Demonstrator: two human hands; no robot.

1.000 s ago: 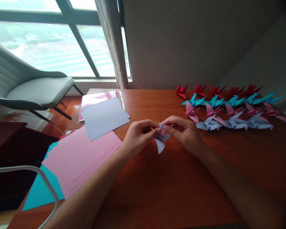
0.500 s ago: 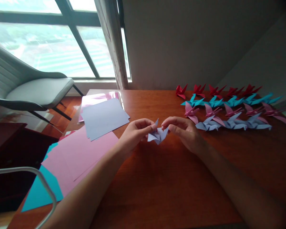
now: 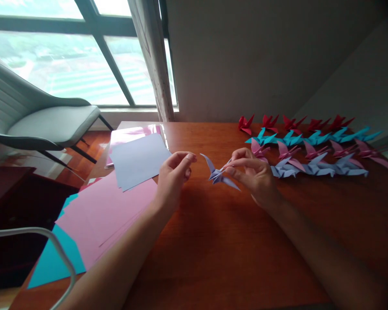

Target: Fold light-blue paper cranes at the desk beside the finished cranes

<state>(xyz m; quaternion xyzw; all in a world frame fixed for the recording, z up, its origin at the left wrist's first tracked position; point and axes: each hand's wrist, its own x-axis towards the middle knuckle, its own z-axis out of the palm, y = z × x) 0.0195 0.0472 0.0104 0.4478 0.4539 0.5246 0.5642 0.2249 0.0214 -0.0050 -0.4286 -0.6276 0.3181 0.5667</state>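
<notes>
A pale lavender origami crane hangs over the table with its wings spread. My right hand pinches it by a thin folded point between thumb and fingers. To the left of the crane, my left hand is apart from it; its thumb and index finger are closed together with nothing visible between them. Behind my right hand stands a row of lavender cranes. Farther back are rows of pink cranes, turquoise cranes and red cranes.
Lavender sheets overlap pink sheets and turquoise paper on the left of the wooden table. A shiny pink packet lies under the lavender paper. A grey chair stands by the window.
My left hand has let go of the crane and drawn back left. The crane has turned, its wings now spread wide, and stays in my right hand's pinch.
</notes>
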